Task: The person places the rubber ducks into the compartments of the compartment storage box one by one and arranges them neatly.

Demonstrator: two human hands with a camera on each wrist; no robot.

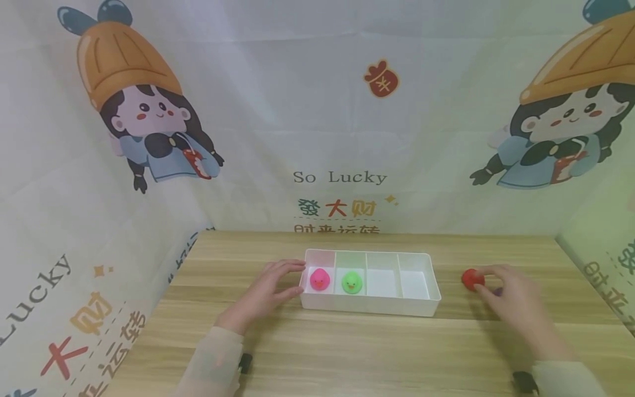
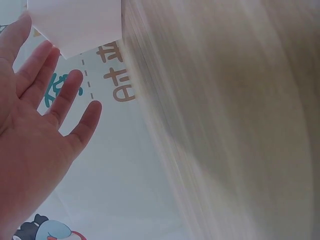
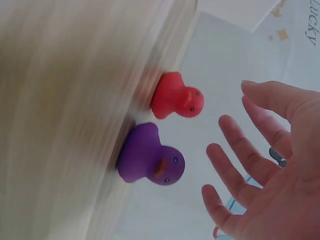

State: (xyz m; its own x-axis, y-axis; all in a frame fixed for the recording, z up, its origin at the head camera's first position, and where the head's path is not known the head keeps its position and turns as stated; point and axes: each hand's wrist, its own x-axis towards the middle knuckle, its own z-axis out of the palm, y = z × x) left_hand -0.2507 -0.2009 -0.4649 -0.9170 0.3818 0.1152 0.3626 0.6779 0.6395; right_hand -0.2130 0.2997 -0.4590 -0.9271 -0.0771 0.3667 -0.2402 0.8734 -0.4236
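A white divided box (image 1: 367, 303) stands mid-table. Its leftmost compartment holds a pink rubber duck (image 1: 319, 279); the compartment beside that holds a green rubber duck (image 1: 352, 283). My left hand (image 1: 265, 289) touches the box's left end with extended fingers. Right of the box sits a red rubber duck (image 1: 471, 280), with my right hand (image 1: 518, 300) over it, thumb and forefinger apart. In the right wrist view, a gap shows between the fingers and both the red duck (image 3: 170, 97) and a purple rubber duck (image 3: 140, 155). From the head, the hand mostly hides the purple one.
The ducks and box share a wood-grain table (image 1: 377, 353). A printed cloth (image 1: 278, 110) with cartoon figures and lettering hangs behind it and along both sides. Dark straps or devices show at both wrists.
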